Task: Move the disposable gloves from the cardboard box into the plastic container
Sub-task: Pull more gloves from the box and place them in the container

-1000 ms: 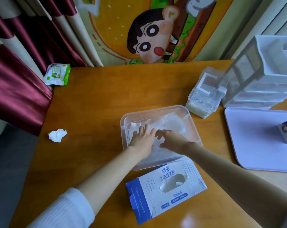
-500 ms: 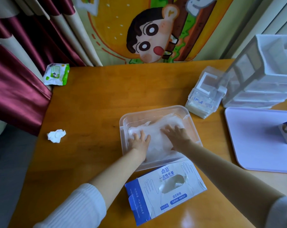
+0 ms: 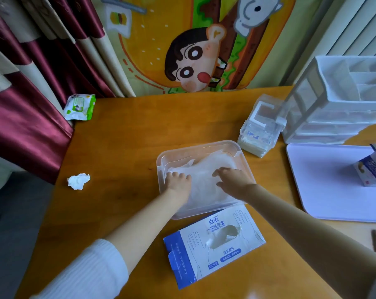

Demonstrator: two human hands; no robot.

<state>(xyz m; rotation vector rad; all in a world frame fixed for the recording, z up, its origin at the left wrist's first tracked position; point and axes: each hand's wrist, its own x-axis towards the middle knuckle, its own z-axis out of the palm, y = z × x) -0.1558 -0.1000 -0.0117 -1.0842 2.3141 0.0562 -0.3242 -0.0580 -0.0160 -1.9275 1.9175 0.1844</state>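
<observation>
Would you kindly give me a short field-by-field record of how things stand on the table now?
plastic container: clear, open-topped, mid-table
disposable gloves: translucent pile inside the container
left hand: presses on the pile's left part
right hand: fingers spread, on the pile's right part
cardboard box: lies flat on the near side of the container, oval opening up, whitish material showing in it
elsewhere: crumpled tissue and wipes pack to the left; white tray to the right
</observation>
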